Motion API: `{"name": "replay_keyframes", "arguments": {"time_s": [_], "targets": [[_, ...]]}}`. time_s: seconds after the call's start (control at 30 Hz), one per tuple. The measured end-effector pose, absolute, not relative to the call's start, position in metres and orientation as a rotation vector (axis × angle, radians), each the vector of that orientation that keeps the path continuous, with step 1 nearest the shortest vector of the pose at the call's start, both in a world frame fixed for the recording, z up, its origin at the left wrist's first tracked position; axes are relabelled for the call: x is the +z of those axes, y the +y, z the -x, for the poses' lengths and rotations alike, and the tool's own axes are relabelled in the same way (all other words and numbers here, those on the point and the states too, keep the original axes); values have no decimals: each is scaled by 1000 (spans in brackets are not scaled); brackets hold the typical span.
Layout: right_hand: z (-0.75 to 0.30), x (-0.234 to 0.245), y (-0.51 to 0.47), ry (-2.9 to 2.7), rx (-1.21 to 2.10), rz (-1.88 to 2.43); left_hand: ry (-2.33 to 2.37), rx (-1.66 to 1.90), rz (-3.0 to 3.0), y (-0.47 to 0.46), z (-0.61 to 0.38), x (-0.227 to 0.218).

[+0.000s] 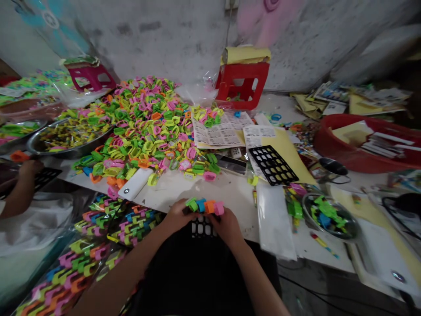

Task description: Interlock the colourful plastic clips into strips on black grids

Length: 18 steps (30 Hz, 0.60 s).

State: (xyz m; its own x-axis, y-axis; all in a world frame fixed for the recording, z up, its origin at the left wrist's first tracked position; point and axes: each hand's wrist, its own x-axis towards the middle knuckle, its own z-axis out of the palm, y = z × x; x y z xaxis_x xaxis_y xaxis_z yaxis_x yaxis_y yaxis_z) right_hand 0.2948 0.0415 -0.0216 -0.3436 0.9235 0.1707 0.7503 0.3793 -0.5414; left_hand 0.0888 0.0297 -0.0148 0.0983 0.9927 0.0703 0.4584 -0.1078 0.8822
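At the table's front edge, my left hand (178, 215) is closed around the left side of a black plastic grid (204, 228). My right hand (227, 226) closes on the grid's right side. Along its upper edge stands a row of plastic toy watches (209, 206) in green, blue, orange and pink. My fingertips are partly hidden behind them. Just beyond my hands spreads a large heap of similar toy watches (154, 118). Another black grid (272, 165) lies on papers to the right.
Filled grids (69, 272) are stacked low at left, near another person's hand (29, 169). A metal bowl (107, 138) of small yellow pieces stands behind. Rightward are clear plastic bags (274, 224), a bowl of green toys (357, 232) and a red basin (324, 149).
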Motion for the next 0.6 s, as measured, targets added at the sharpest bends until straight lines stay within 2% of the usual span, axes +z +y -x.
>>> {"name": "replay_keyframes", "arguments": {"time_s": [0.33, 0.6], "targets": [[-296, -19, 41, -2209, 531, 1414, 1540, 965, -1635, 32, -93, -18], [-299, -23, 42, -2175, 598, 1400, 1316, 871, -1399, 38, -107, 1]]}}
